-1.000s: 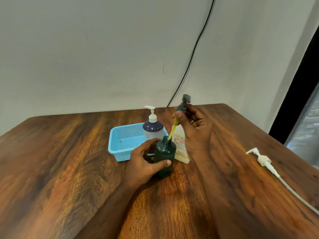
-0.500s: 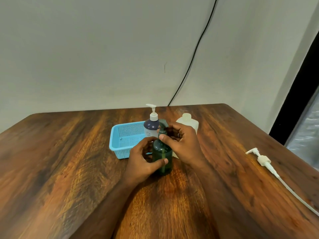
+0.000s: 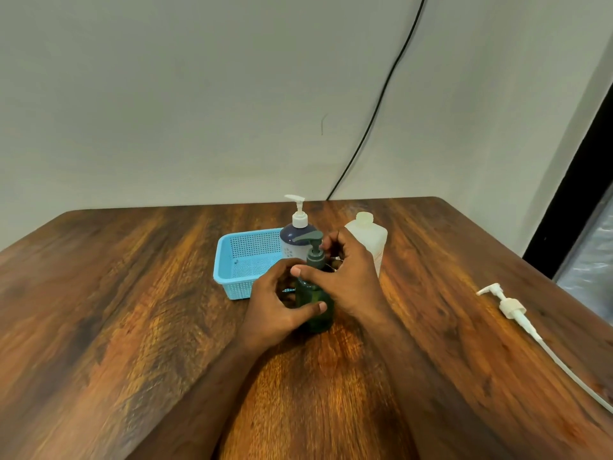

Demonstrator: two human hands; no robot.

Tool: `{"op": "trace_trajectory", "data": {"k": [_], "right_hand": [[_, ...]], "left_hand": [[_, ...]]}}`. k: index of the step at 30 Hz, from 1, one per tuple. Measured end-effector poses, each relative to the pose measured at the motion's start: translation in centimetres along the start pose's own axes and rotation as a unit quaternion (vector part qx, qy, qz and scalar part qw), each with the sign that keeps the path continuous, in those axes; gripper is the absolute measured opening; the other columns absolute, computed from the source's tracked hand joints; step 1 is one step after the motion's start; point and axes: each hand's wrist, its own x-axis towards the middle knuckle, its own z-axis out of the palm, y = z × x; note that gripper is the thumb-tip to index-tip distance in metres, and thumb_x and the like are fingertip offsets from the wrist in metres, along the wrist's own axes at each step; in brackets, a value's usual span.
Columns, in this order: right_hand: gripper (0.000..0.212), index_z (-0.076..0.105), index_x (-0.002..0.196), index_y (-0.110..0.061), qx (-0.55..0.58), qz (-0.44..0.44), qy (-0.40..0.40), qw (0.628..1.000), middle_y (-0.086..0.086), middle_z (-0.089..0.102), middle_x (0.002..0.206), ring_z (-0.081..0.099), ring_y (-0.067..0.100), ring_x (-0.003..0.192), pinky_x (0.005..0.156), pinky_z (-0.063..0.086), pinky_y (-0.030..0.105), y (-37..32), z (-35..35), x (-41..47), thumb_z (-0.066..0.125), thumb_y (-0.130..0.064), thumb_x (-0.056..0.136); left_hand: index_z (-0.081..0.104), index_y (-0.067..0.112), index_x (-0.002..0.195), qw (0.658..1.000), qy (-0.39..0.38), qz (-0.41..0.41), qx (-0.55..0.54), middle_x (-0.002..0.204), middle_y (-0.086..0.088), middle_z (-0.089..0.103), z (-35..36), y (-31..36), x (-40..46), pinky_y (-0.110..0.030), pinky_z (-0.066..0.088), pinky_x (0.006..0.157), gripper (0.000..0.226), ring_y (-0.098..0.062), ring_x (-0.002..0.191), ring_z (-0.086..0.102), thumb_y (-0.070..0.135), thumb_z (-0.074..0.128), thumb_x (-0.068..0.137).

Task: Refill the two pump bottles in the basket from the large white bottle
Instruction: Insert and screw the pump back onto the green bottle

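Green bottle (image 3: pixel 315 305) gripped by left hand (image 3: pixel 277 307); right hand (image 3: pixel 348 277) pinches its pump collar (image 3: pixel 315 260).

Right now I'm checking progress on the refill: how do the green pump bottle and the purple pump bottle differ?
The green bottle stands on the table in front of the basket; the purple bottle stands in the basket. The left hand grips the green bottle's body and the right hand grips its pump collar; nothing touches the purple bottle. The green bottle's pump is dark green, the purple bottle's white. Both stand upright with pumps on.
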Motion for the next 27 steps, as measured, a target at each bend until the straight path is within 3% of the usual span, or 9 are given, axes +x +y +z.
{"op": "trace_trajectory", "data": {"k": [3,6,9,12,15,17,21,23,27], "right_hand": [[0.056,0.051,0.120,-0.038,0.024,0.009,-0.066,0.997,-0.019,0.066,0.120,0.061,0.002,0.113,0.097,0.053,0.026,0.1,0.0,-0.1,0.085,-0.036,0.076],[0.044,0.052,0.131,-0.026,0.098,-0.001,-0.085,0.992,-0.009,0.071,0.119,0.065,0.008,0.115,0.102,0.052,0.042,0.1,-0.2,-0.2,0.070,-0.018,0.091],[0.033,0.061,0.124,-0.020,0.134,-0.009,-0.084,0.987,-0.005,0.074,0.113,0.068,0.010,0.111,0.099,0.054,0.041,-0.2,-0.5,-0.2,0.065,-0.008,0.094],[0.027,0.068,0.102,-0.025,0.094,-0.001,-0.040,0.995,-0.007,0.075,0.104,0.070,0.007,0.100,0.090,0.059,0.033,-0.3,-0.5,0.0,0.082,-0.016,0.081],[0.041,0.058,0.096,-0.030,0.005,0.012,0.036,0.999,-0.014,0.068,0.100,0.066,0.004,0.094,0.077,0.057,0.015,-0.5,0.6,-0.3,0.090,-0.032,0.070],[0.053,0.053,0.104,-0.033,-0.007,0.013,0.036,0.999,-0.017,0.066,0.106,0.064,0.002,0.098,0.078,0.055,0.012,-0.6,1.3,-0.5,0.091,-0.037,0.067],[0.053,0.050,0.121,-0.034,0.073,0.009,-0.036,0.997,-0.013,0.068,0.120,0.064,0.003,0.110,0.095,0.056,0.031,-0.2,0.6,-0.3,0.082,-0.037,0.079],[0.041,0.050,0.126,-0.030,0.132,0.014,-0.068,0.989,-0.006,0.071,0.120,0.066,0.011,0.113,0.098,0.055,0.040,-0.2,-0.2,-0.1,0.071,-0.024,0.091],[0.037,0.054,0.126,-0.020,0.173,0.013,-0.066,0.983,0.000,0.076,0.107,0.072,0.014,0.103,0.091,0.058,0.038,-0.4,-0.6,-0.1,0.066,-0.008,0.093]], "left_hand": [[0.055,0.044,0.119,1.000,-0.001,0.001,0.001,0.117,0.030,0.063,-0.1,0.0,0.0,-0.016,0.054,0.085,0.070,0.003,0.112,0.062,0.013,0.091,0.069],[0.053,0.045,0.121,1.000,0.001,-0.003,0.003,0.119,0.030,0.063,0.0,-0.1,0.1,-0.018,0.054,0.088,0.071,0.005,0.114,0.061,0.018,0.093,0.068],[0.054,0.043,0.122,1.000,-0.001,-0.012,0.002,0.118,0.025,0.065,-0.1,-0.5,0.1,-0.024,0.055,0.091,0.071,0.002,0.113,0.062,0.021,0.093,0.067],[0.054,0.044,0.121,1.000,-0.002,-0.011,0.003,0.119,0.027,0.064,-0.1,-0.4,0.1,-0.022,0.055,0.090,0.070,0.003,0.114,0.062,0.020,0.093,0.068],[0.055,0.043,0.117,1.000,-0.004,-0.006,0.008,0.116,0.034,0.062,0.1,0.0,0.1,-0.012,0.053,0.082,0.067,0.009,0.112,0.059,0.014,0.092,0.069],[0.056,0.038,0.118,1.000,-0.009,-0.003,0.004,0.116,0.030,0.064,0.0,-0.1,0.1,-0.014,0.053,0.083,0.067,0.005,0.112,0.061,0.010,0.091,0.069],[0.054,0.043,0.120,1.000,-0.003,-0.003,-0.006,0.118,0.030,0.064,-0.1,-0.2,0.2,-0.017,0.054,0.087,0.070,0.004,0.113,0.061,0.011,0.091,0.069],[0.056,0.042,0.122,1.000,-0.004,-0.011,-0.012,0.120,0.022,0.066,0.0,-0.3,0.3,-0.026,0.055,0.094,0.070,-0.001,0.115,0.063,0.018,0.093,0.068],[0.059,0.038,0.123,1.000,-0.006,-0.019,-0.019,0.120,0.016,0.068,-0.1,-0.4,0.3,-0.034,0.055,0.096,0.068,-0.006,0.115,0.064,0.030,0.093,0.065]]}}
